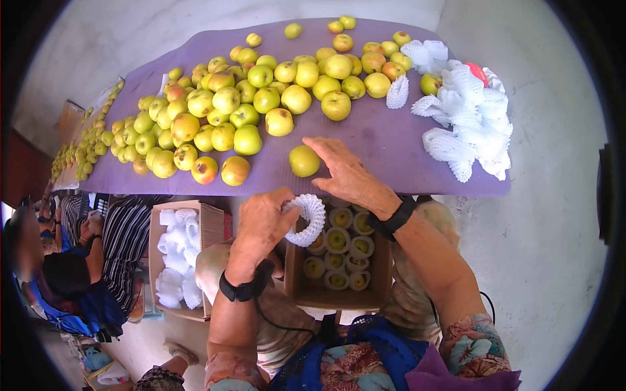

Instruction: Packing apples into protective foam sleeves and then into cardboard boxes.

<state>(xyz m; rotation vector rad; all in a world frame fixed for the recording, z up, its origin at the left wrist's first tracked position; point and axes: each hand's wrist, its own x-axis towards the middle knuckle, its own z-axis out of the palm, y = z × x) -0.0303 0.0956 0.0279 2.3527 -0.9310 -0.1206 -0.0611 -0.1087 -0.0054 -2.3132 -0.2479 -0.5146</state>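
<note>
A white foam net sleeve point(308, 220), its mouth spread into a ring, is pinched between the thumb and fingers of my left hand point(264, 225). My right hand point(349, 173) is spread with its fingers apart at the right side of a single yellow-green apple point(304, 161) near the table's front edge. Whether the fingertips touch that apple, I cannot tell. Below my hands, between my knees, stands a cardboard box point(337, 297) holding several apples in foam sleeves point(337, 239). My left hand and the sleeve cover part of the box.
A heap of apples point(225, 100) spreads over the purple-covered table point(386, 146). Foam sleeves point(464, 107) are piled at its right end, with one loose sleeve point(397, 92) nearby. Another cardboard box point(208, 220) of foam sleeves stands left. Beyond it sits another person point(73, 273).
</note>
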